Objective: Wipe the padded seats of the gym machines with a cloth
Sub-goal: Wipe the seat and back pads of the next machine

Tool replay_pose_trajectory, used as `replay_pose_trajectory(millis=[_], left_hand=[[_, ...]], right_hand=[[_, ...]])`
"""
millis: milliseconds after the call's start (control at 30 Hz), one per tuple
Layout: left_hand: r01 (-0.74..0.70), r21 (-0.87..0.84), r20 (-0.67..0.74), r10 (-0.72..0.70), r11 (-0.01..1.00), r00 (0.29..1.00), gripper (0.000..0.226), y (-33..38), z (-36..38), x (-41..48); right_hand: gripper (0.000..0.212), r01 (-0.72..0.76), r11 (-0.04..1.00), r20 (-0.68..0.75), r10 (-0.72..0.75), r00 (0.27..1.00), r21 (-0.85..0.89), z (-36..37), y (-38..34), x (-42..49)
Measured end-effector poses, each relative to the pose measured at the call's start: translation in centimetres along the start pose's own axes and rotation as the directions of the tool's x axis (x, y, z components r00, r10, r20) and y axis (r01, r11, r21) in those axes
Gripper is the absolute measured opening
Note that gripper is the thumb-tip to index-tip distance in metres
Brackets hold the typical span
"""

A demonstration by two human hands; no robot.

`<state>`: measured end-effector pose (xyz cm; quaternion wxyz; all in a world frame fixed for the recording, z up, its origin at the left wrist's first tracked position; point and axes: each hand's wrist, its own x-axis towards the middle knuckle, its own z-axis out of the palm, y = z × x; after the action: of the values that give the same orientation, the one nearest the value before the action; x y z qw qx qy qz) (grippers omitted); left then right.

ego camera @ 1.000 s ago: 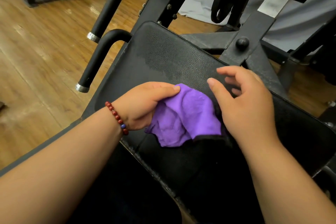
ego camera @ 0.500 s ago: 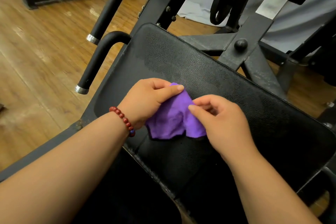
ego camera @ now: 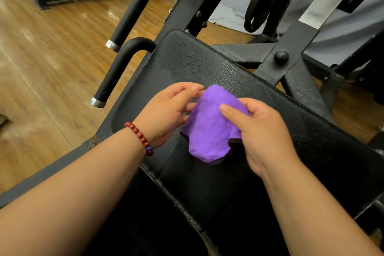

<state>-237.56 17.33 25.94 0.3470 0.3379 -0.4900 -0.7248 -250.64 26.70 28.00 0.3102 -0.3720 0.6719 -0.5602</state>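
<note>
Purple crumpled fabric cloth (ego camera: 209, 131) sits between both hands, right hand (ego camera: 266, 133) pinching it, left hand (ego camera: 166, 110) holding its left edge, just over black padded seat (ego camera: 207, 62).

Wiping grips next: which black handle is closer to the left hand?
The curved handle; the straight handle with two chrome bands sits beyond it, farther from the left hand.
</note>
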Motion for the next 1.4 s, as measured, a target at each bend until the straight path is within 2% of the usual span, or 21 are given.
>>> replay_pose_trajectory(millis=[100,167,233,267,333,367,400,433,500,567,667,833,1000,1067,1133,1233,1300,1400], left_hand=[[-0.049,0.101,-0.136,0.063,0.994,0.989,0.017,0.0,-0.9,0.6],[-0.078,0.178,-0.184,0.111,0.981,0.977,0.019,0.0,-1.4,0.7],[-0.116,0.355,-0.197,0.195,0.928,0.961,0.018,-0.4,-1.9,0.8],[-0.125,0.44,-0.197,0.231,0.889,0.953,0.017,-0.6,-2.0,0.8],[-0.102,0.565,-0.204,0.258,0.819,0.944,0.02,-0.7,-2.1,0.8],[-0.089,0.597,-0.205,0.258,0.797,0.944,0.025,-0.9,-2.3,0.8],[-0.082,0.619,-0.202,0.259,0.781,0.944,0.029,-1.0,-2.5,0.8],[-0.076,0.635,-0.203,0.26,0.769,0.944,0.032,-1.1,-2.7,0.9],[-0.061,0.639,-0.225,0.262,0.767,0.939,0.035,-1.0,-3.0,0.9],[-0.045,0.618,-0.256,0.254,0.785,0.933,0.036,-1.1,-3.4,1.0],[-0.042,0.617,-0.256,0.251,0.786,0.934,0.036,-1.4,-3.6,1.2],[-0.049,0.655,-0.19,0.227,0.754,0.955,0.038,-2.4,-3.3,1.3],[-0.072,0.786,-0.073,0.207,0.614,0.976,0.048,-4.8,-3.9,1.3],[-0.06,0.847,-0.056,0.2,0.528,0.978,0.056,-5.9,-4.2,1.2],[-0.007,0.888,-0.088,0.185,0.46,0.979,0.064,-6.4,-4.6,1.3],[0.062,0.899,-0.134,0.138,0.434,0.981,0.068,-6.4,-5.2,1.5],[0.076,0.9,-0.134,0.107,0.428,0.985,0.069,-6.4,-5.6,1.6],[0.072,0.909,-0.118,0.088,0.411,0.989,0.07,-6.5,-5.8,1.7]], right_hand=[[0.012,-0.006,0.999,-0.045,0.007,0.999,0.033,-0.8,-1.2,1.4],[0.013,0.042,0.999,-0.098,-0.041,0.994,0.012,-1.2,-1.8,1.9],[0.015,0.21,0.961,-0.197,-0.245,0.949,-0.18,-1.5,-2.4,2.0],[0.016,0.321,0.888,-0.233,-0.406,0.884,-0.328,-1.7,-2.7,2.0],[0.01,0.51,0.61,-0.176,-0.729,0.662,-0.606,-1.9,-3.1,2.1],[0.014,0.563,0.429,-0.055,-0.826,0.561,-0.707,-1.9,-2.8,2.3],[0.019,0.608,0.253,0.122,-0.854,0.506,-0.753,-1.9,-1.9,2.7],[0.022,0.639,0.119,0.298,-0.81,0.505,-0.76,-1.8,-0.7,3.3],[0.027,0.643,0.001,0.519,-0.591,0.618,-0.765,-1.4,1.5,4.1],[0.046,0.596,-0.048,0.57,-0.36,0.738,-0.802,-1.4,3.0,4.2],[0.075,0.589,-0.106,0.597,-0.216,0.773,-0.801,-1.9,3.1,4.0],[0.07,0.614,-0.192,0.642,-0.286,0.711,-0.766,-2.0,3.9,4.0],[0.057,0.61,-0.301,0.678,-0.384,0.627,-0.733,-1.8,4.5,4.7],[0.064,0.585,-0.365,0.69,-0.363,0.626,-0.724,-1.5,4.6,5.0],[0.063,0.558,-0.371,0.67,-0.379,0.639,-0.742,-0.9,4.8,5.3],[0.054,0.552,-0.362,0.659,-0.385,0.646,-0.752,0.1,5.2,5.7],[0.05,0.587,-0.381,0.7,-0.4,0.592,-0.714,0.3,5.7,5.8],[0.048,0.701,-0.394,0.799,-0.386,0.461,-0.595,0.0,5.4,6.6]])
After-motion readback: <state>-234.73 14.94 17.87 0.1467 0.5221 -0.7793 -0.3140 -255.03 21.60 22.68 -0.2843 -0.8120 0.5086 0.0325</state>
